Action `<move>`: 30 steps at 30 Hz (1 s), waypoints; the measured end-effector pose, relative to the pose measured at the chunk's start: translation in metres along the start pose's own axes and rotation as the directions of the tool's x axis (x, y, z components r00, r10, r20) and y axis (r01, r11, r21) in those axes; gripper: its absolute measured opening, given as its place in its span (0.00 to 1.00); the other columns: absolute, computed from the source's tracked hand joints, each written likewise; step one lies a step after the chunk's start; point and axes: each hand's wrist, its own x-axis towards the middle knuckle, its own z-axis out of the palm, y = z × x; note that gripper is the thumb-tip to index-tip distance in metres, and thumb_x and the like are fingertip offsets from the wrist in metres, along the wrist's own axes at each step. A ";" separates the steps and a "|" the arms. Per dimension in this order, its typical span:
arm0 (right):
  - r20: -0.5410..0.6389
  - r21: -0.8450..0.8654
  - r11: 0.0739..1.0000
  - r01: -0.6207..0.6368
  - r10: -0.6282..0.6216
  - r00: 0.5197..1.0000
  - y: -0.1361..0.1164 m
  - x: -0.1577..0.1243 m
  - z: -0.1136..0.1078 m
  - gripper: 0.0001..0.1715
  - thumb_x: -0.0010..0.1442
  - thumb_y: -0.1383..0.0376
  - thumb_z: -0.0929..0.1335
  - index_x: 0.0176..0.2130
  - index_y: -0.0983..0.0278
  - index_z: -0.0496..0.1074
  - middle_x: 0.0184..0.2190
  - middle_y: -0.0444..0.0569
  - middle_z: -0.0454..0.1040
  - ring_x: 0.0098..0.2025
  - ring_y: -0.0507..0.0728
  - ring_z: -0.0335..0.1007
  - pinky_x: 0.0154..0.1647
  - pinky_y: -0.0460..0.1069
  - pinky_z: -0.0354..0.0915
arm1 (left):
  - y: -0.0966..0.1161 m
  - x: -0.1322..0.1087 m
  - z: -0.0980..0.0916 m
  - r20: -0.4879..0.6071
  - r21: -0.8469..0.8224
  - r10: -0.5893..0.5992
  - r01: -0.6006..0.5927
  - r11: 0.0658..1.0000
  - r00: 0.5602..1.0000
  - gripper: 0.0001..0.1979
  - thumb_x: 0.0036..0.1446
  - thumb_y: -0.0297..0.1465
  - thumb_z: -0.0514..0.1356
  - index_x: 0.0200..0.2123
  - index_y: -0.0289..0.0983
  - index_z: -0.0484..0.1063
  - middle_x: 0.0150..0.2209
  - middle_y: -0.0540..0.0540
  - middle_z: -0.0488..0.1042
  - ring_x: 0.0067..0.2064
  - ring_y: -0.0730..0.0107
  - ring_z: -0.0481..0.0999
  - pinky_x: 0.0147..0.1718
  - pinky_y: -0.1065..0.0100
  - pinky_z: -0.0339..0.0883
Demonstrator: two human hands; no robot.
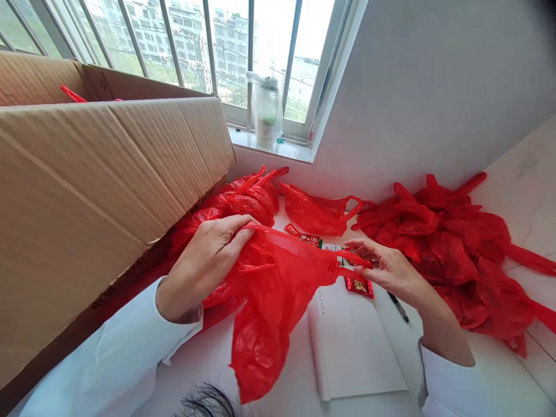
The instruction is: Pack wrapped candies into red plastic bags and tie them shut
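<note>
My left hand (212,258) is closed on one upper edge of a thin red plastic bag (278,278). Pinched between the fingers of my right hand (382,266) are the bag's handle strips on the other side. The bag is stretched between both hands, its lower part hanging over the white table. Beneath the right hand lie small red packets (359,286), partly covered by the hand and the bag. An open notebook (356,347) lies just under the bag's right side.
A large cardboard box (108,191) stands at the left. Red bags are heaped at the right (460,249) and behind my left hand (249,197); another bag (319,211) lies by the wall. A pen (398,307) is beside the notebook. A wrapped jar (266,113) stands on the windowsill.
</note>
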 end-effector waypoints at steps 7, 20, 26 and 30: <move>0.063 -0.044 0.871 0.489 -0.486 0.872 -0.054 -0.046 -0.013 0.29 0.54 0.68 0.71 0.54 0.49 0.70 0.57 0.48 0.68 0.59 0.65 0.62 0.58 0.60 0.61 | 0.004 -0.004 0.011 0.190 0.048 0.102 -0.113 0.992 0.976 0.14 0.63 0.32 0.47 0.35 0.38 0.72 0.36 0.49 0.74 0.38 0.68 0.72 0.41 0.67 0.62; 0.130 -0.819 0.396 0.415 -0.577 0.806 -0.033 -0.022 0.119 0.29 0.56 0.57 0.67 0.56 0.61 0.65 0.62 0.57 0.57 0.64 0.72 0.44 0.60 0.77 0.21 | 0.012 -0.010 -0.013 0.485 -0.276 0.249 -0.123 0.953 0.838 0.17 0.65 0.33 0.47 0.36 0.45 0.76 0.35 0.53 0.74 0.36 0.73 0.73 0.38 0.75 0.67; -0.085 -0.928 0.360 0.094 -0.450 0.889 -0.017 -0.016 0.122 0.38 0.50 0.71 0.68 0.60 0.67 0.62 0.65 0.61 0.54 0.68 0.74 0.32 0.59 0.78 0.21 | 0.005 -0.031 0.018 0.374 0.270 0.229 -0.341 0.900 0.899 0.17 0.64 0.44 0.48 0.40 0.48 0.76 0.45 0.47 0.72 0.35 0.65 0.73 0.36 0.63 0.69; -0.185 -0.927 0.375 -0.017 -0.418 0.889 -0.023 -0.018 0.120 0.35 0.52 0.72 0.67 0.60 0.65 0.64 0.67 0.59 0.50 0.69 0.75 0.28 0.58 0.80 0.25 | 0.003 -0.033 0.042 0.279 0.476 0.197 -0.314 0.822 0.940 0.25 0.61 0.46 0.51 0.21 0.36 0.71 0.45 0.36 0.68 0.40 0.52 0.71 0.41 0.48 0.68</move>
